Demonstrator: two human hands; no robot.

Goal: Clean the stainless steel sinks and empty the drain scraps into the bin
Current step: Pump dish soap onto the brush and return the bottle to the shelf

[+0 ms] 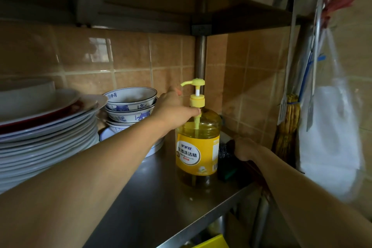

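Head view: yellow detergent bottle (pixel 197 147) standing upright on steel shelf (pixel 161 193), right of stacked bowls (pixel 130 104) and plates (pixel 46 127). Left hand (pixel 174 109) reaching at bottle neck, thumb touching below pump collar, fingers behind. Right hand (pixel 246 148) gripping dark scrubber (pixel 226 150) just beside bottle.

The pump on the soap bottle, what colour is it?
Yellow, with a white band on its stem; the pump tops the soap bottle, clearest in the head view.

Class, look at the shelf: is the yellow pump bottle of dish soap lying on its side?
No. The yellow pump bottle of dish soap stands upright on the steel shelf, with the left hand at its neck.
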